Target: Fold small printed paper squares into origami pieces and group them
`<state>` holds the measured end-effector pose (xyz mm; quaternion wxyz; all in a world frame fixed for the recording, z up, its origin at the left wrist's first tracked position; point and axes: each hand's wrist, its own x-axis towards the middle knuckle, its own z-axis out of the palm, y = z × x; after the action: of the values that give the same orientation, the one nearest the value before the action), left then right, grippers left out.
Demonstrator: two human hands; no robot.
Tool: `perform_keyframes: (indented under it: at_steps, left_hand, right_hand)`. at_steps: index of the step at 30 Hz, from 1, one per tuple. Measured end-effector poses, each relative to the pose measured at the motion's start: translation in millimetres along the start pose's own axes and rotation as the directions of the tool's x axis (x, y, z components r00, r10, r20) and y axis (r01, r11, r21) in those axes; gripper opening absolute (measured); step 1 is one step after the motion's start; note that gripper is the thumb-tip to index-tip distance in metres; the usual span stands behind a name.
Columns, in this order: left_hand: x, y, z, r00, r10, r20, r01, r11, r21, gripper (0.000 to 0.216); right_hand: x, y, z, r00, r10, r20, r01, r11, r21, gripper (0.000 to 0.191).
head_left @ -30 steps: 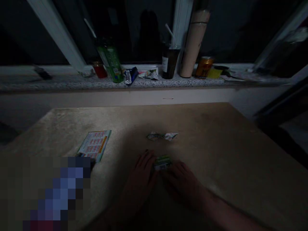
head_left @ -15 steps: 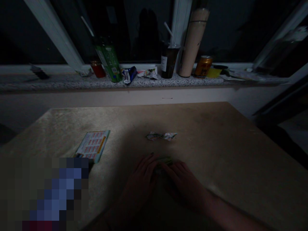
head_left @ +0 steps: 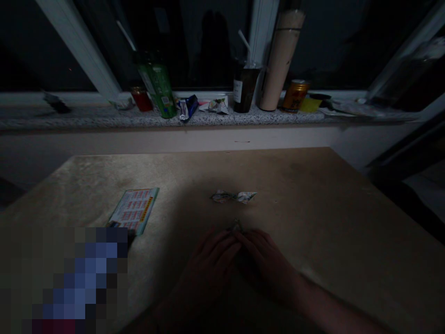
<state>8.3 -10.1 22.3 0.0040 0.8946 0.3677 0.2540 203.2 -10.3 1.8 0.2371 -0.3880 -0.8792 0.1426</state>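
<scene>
Left hand: I see my left hand [head_left: 212, 260] lying low on the table [head_left: 313, 208], palm down, with its fingers bent toward the middle.
Right hand: My right hand [head_left: 267, 262] lies just beside it, palm down too. The fingertips of both hands meet.
Small paper: A little folded bit of paper [head_left: 237, 226] pokes out right where the fingertips meet. Only its top corner shows. The rest is hidden under my fingers.
Grip: Both hands touch the little folded bit of paper. It is very dark, so I cannot tell if the fingers pinch it or only press it flat.
Paper bow: A folded paper shape like a bow [head_left: 233, 196] lies on the table, near my fingertips on the far side, not touching them.
Printed card: A flat printed card [head_left: 134, 211] lies well off to the left of my hands.
Window ledge: Far behind the table is a stone ledge [head_left: 86, 118]. On it stand a green bottle [head_left: 158, 90], a red can [head_left: 142, 99], a dark cup with a straw [head_left: 245, 88], a tall pale tube [head_left: 280, 60] and an orange can [head_left: 295, 96].
</scene>
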Motion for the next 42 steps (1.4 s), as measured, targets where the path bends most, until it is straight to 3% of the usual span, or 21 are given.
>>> perform_keyframes:
  at_steps: [12,20,34,42]
  left_hand:
    - [-1,-2,-5,0.99,-0.122,0.069,0.123,0.992,-0.012,0.034]
    - [-4,-3,-4,0.981,-0.166,0.097,0.157,0.983,0.093,0.026]
    - [-14,1,4,0.977,-0.067,0.202,0.001,0.951,0.311,0.04]
    - [-26,2,11,0.96,-0.078,0.27,0.016,0.974,0.224,0.054]
  right_hand:
    - [-2,5,-2,1.0,0.023,-0.021,-0.024,0.999,-0.042,0.057]
    - [-3,6,-7,0.996,0.091,-0.013,-0.091,0.996,0.014,0.048]
    - [1,6,-10,0.986,0.166,-0.018,-0.164,0.983,0.083,0.033]
    - [0,13,-5,0.988,0.153,-0.034,-0.155,0.984,-0.088,0.039]
